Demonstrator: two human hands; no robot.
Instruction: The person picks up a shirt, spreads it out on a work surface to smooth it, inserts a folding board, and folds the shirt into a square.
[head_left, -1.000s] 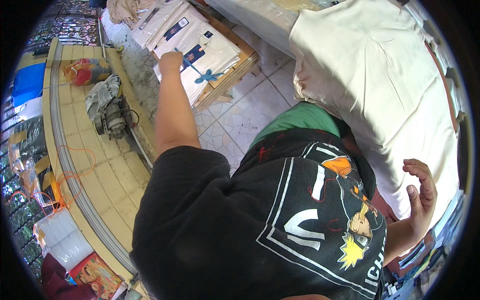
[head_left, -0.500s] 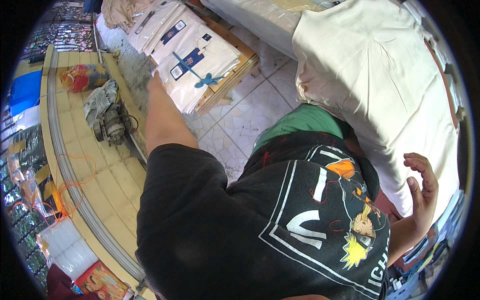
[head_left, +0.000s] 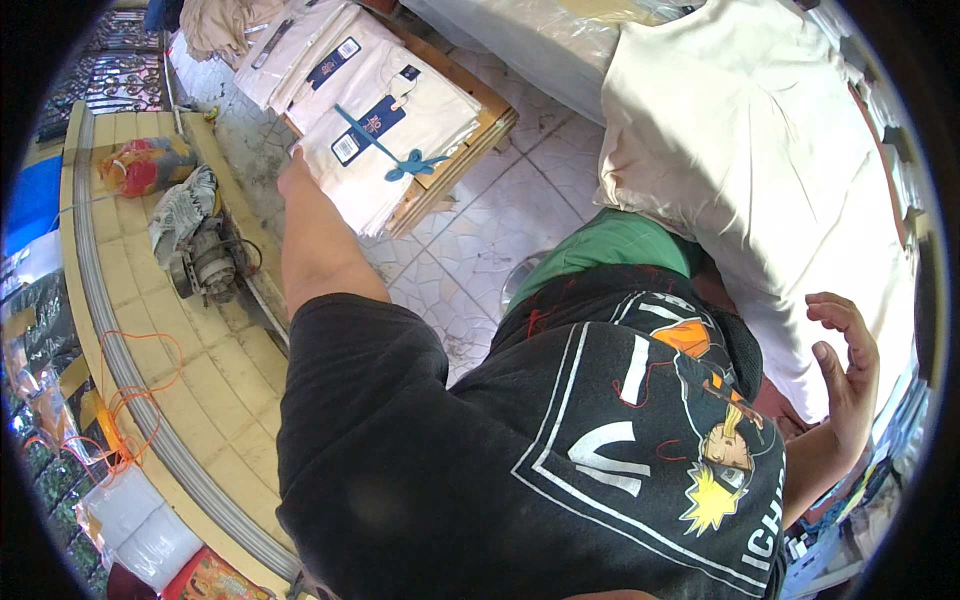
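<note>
My left arm stretches forward to a stack of folded white garments (head_left: 365, 205) in clear bags, lying on a wooden board (head_left: 470, 150). At the stack's left edge is my left hand (head_left: 292, 172), touching the bags. Its fingers are mostly hidden, so I cannot tell whether they grip. Dark blue tags (head_left: 368, 130) lie on the garments, and a blue strip with a bow (head_left: 412, 165) crosses the top one. On the right, my right hand (head_left: 850, 375) is raised, fingers curved and apart, with nothing in it. Cream cloth (head_left: 740, 150) hangs beside it.
A small motor (head_left: 212, 262) with a crumpled wrap (head_left: 185, 210) sits on the yellow tiled ledge (head_left: 215, 365) at left, near a taped red bundle (head_left: 145, 165). Orange cord (head_left: 130, 395) trails over the ledge's metal rail. Patterned floor tiles (head_left: 490, 220) lie between board and cloth.
The view has shifted slightly, so the ledge and motor sit further left. My left hand stays at the stack's edge; my right hand remains raised and has hardly moved.
</note>
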